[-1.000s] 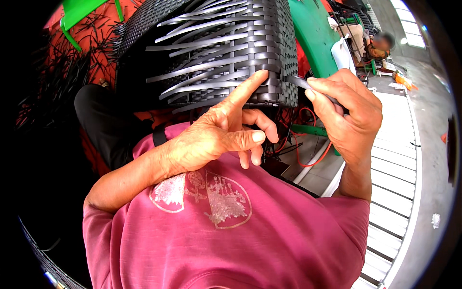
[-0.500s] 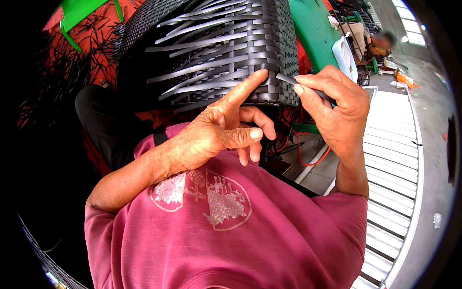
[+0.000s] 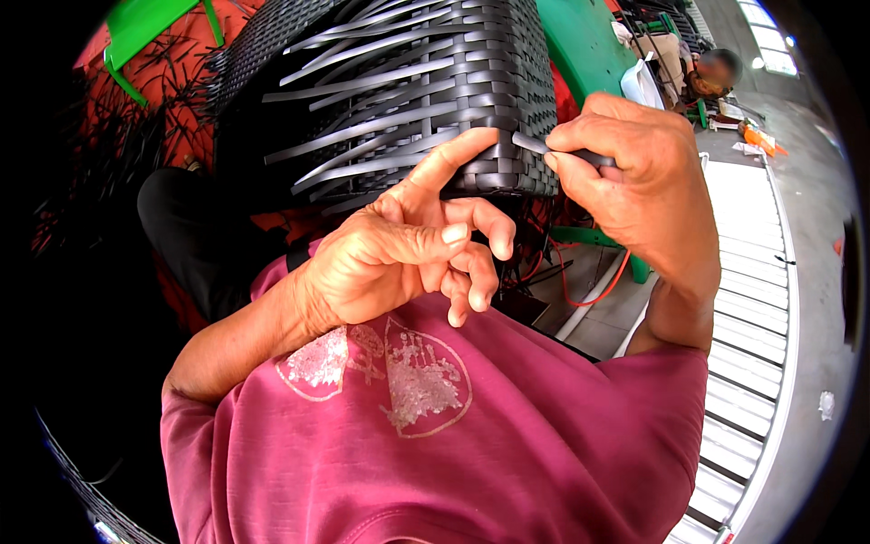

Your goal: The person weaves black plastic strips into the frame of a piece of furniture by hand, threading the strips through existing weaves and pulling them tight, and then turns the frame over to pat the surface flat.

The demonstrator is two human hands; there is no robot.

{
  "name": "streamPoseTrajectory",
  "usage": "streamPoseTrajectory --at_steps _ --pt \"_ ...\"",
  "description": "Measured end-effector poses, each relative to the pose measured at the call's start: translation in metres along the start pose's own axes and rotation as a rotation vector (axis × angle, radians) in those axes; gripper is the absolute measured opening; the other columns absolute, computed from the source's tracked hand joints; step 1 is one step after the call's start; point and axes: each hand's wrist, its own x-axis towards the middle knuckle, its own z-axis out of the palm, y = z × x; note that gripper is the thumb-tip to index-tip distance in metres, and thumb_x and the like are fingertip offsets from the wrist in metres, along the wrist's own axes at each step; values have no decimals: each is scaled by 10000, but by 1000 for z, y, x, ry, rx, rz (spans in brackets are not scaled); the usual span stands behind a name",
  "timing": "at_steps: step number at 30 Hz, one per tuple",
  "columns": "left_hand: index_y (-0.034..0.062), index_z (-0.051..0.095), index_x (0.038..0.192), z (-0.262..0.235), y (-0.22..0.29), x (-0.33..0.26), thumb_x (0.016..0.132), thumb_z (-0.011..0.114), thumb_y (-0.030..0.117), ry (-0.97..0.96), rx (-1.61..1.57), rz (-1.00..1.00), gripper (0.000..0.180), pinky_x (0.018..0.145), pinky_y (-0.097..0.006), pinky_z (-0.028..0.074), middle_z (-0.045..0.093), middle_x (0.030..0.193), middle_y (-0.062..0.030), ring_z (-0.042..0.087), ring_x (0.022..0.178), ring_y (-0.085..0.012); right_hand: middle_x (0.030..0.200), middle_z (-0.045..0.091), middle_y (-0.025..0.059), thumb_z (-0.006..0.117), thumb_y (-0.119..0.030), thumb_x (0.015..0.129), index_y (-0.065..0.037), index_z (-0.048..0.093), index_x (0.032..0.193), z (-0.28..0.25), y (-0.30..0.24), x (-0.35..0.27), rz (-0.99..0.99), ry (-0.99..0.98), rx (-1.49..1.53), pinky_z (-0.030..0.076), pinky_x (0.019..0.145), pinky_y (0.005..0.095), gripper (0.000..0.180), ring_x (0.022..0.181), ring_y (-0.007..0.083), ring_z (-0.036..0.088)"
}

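Woven black basket [image 3: 435, 82], upturned just above my chest, its lower rim facing me — one flat black strip [image 3: 535, 143] sticks out of the weave at the near right corner. My right hand [image 3: 634, 172] is closed on that strip, thumb and fingertips pinching its free end just beside the rim. My left hand [image 3: 399, 254] holds nothing: the forefinger is stretched out with its tip pressed on the rim right next to the strip, the other fingers curled loosely toward the palm. Many loose strip ends [image 3: 362, 118] fan out from the basket's left side, unwoven. Below both hands lies my pink shirt [image 3: 435, 435]; a red cord [image 3: 589, 290] loops under the basket; a green frame [image 3: 589, 45] stands behind it, and white slats [image 3: 752, 299] run along my right. Another person [image 3: 716, 72] sits well apart at the upper right. Risk, as I judge it: the pinch is narrow and the strip looks slick, so a hard pull could slip it free, or loosen the row if the forefinger lifts.
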Motion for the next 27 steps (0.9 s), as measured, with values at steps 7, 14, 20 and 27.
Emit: streamPoseTrajectory --at_steps 7,14,20,27 --pt "277 97 1485 -2 2 0 875 624 169 24 23 -9 813 573 -352 507 524 1009 -195 633 715 -288 632 551 56 679 10 702 5 647 775 -9 9 12 137 -170 176 343 451 263 79 494 120 483" --pt "275 114 1483 -1 2 0 869 631 179 35 43 -5 809 573 -356 508 525 1005 -193 631 708 -286 640 529 95 678 30 702 15 636 787 1 -11 4 -26 -28 -150 399 471 306 96 514 219 527" --pt "273 121 1482 -1 2 0 875 625 180 22 26 -1 794 570 -361 509 525 1005 -189 632 710 -279 641 541 81 671 39 721 13 654 792 3 -5 7 -3 -62 6 390 472 290 78 521 169 526" --pt "248 132 1482 6 0 -1 890 607 166 111 207 10 763 575 -316 510 552 983 -168 634 711 -230 660 557 65 659 52 733 16 661 811 9 3 -1 77 -5 114 398 490 270 86 552 129 535"
